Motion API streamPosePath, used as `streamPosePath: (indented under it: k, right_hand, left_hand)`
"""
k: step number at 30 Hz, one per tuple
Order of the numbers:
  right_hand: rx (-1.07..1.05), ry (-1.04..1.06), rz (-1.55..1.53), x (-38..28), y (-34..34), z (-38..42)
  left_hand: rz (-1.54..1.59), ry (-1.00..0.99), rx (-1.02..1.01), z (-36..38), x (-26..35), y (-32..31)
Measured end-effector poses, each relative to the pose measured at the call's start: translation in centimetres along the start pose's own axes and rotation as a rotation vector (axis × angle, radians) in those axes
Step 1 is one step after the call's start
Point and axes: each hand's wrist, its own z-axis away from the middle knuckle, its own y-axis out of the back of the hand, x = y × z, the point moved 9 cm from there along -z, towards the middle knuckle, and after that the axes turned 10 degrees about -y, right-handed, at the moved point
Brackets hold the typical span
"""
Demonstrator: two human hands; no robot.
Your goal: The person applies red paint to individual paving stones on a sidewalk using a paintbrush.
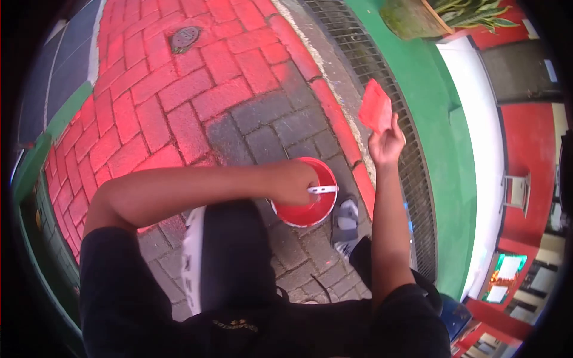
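Note:
My left hand (292, 182) reaches across over a bucket (305, 218) coated inside with red paint. Its fingers are closed round a white plastic handle (323, 190) that pokes out past the fist toward the rim. Whatever is at the other end of that handle is hidden by the hand. Off to the right, my right hand (388, 142) is raised and pinches a flat red piece (375, 107) by its lower edge, thumb on one side and fingers on the other.
Red-painted paving bricks (167, 107) spread ahead, with bare grey bricks (277, 128) around the bucket. A sandalled foot (346, 224) stands close to the bucket. A metal drain grate (412, 179) and green floor (444, 155) lie to the right; a planter (412, 18) is farther off.

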Motion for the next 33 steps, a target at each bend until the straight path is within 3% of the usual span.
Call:
streamPosePath:
  k: [2, 4, 7, 10, 12, 14, 16, 17, 19, 20, 21, 24, 26, 28, 30, 32, 33]
  right_hand:
    - [0.013, -0.080, 0.097, 0.7, -1.0, -5.4]
    - [-0.017, -0.192, 0.227, 0.7, 2.4, -11.5]
    - [0.114, -0.157, 0.387, 2.6, 1.7, -16.6]
    - [0.248, -0.128, 0.525, 5.4, 2.1, -18.8]
    - [0.261, -0.062, 0.978, 6.4, 2.6, -22.0]
    - [0.116, -0.056, 1.151, 8.2, 2.2, -26.0]
    - [-0.122, -0.047, 1.513, 11.6, 1.3, -28.9]
    - [-0.199, 0.029, 1.675, 12.3, -3.1, -27.2]
    - [-0.308, -0.054, 1.721, 14.1, -3.7, -28.4]
    - [-0.369, -0.120, 1.745, 14.6, -3.8, -29.2]
    - [-0.512, -0.204, 1.594, 15.5, -4.2, -29.4]
    - [-0.605, -0.359, 1.676, 15.4, -3.2, -29.3]
    - [-0.634, -0.376, 1.732, 14.9, -3.1, -28.7]
    - [-0.755, -0.249, 1.757, 14.8, -3.4, -28.7]
    - [-0.722, -0.223, 1.685, 15.2, -2.3, -29.3]
    - [-0.689, -0.111, 1.568, 15.2, -1.4, -30.3]
    - [-0.669, -0.109, 1.548, 15.3, -0.2, -30.0]
  left_hand:
    - [-0.014, 0.046, 0.019, 1.0, -0.1, -0.1]
    - [-0.031, 0.099, 0.008, 2.7, 0.7, -0.4]
    - [0.031, 0.187, 0.100, 5.0, 1.8, -0.8]
    - [0.131, 0.254, 0.324, 8.1, 2.6, -2.3]
    - [0.159, 0.402, 0.406, 10.8, 4.4, -2.4]
    - [0.161, 0.487, 0.467, 13.2, 6.2, -3.2]
    - [0.310, 0.643, 0.631, 16.4, 6.7, -5.4]
    - [0.344, 0.645, 0.665, 17.0, 7.0, -7.5]
    - [0.553, 0.900, 1.050, 20.0, 6.1, -10.6]
    - [0.589, 0.895, 1.082, 19.7, 6.6, -11.0]
    - [0.488, 0.917, 1.030, 19.5, 7.7, -10.1]
    - [0.368, 0.923, 0.973, 18.3, 8.2, -8.7]
    - [0.710, 1.006, 1.171, 18.5, 6.6, -10.7]
    - [0.674, 1.064, 1.164, 18.9, 4.1, -14.7]
    - [0.437, 1.187, 0.951, 19.3, 1.2, -19.1]
    - [0.613, 1.257, 0.895, 17.8, -2.4, -22.0]
    - [0.462, 1.247, 0.903, 17.6, -5.0, -24.4]
